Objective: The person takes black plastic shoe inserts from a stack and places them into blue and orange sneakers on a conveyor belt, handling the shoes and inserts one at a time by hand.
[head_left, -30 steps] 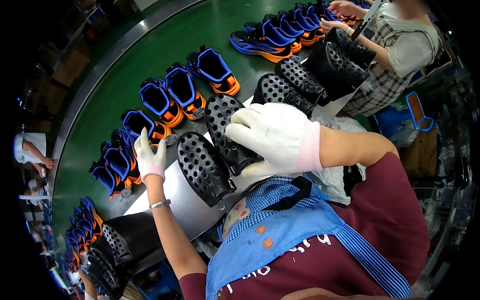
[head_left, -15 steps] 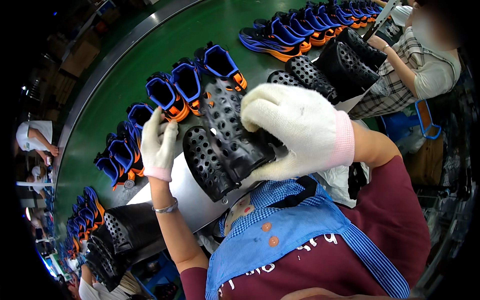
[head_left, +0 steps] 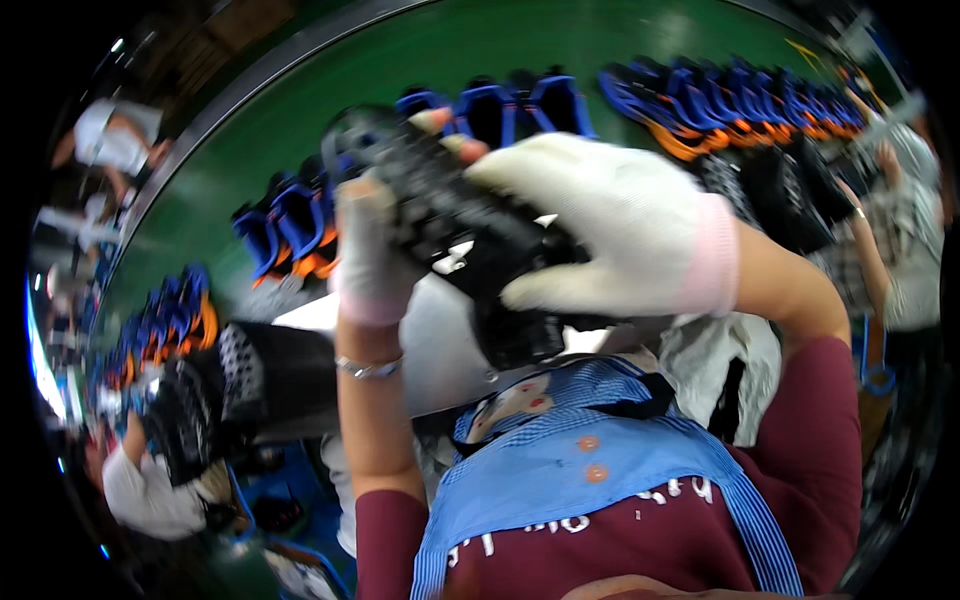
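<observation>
A black perforated moulded piece (head_left: 430, 185), with rows of round holes, is tilted up toward the far left in front of me. My right hand (head_left: 610, 225), in a white knit glove with a pink cuff, grips it from the right, thumb below and fingers over the top. Close against its left side is my left hand (head_left: 372, 250), also gloved; motion smears its fingers and part of them is hidden. Below the piece, a second black part (head_left: 520, 340) rests by a silver metal plate (head_left: 445, 345).
Blue, black and orange shoes (head_left: 487, 112) stand along the green conveyor belt (head_left: 400, 60), with more shoes (head_left: 700, 100) farther right. Black perforated pieces lie on a black stand (head_left: 280, 375) at left. Co-workers sit at both sides; one (head_left: 900, 200) wears plaid.
The piece in my right hand has lifted and tipped to the left. My left hand, earlier apart from it with fingers spread, has come against its side. The view has turned left.
</observation>
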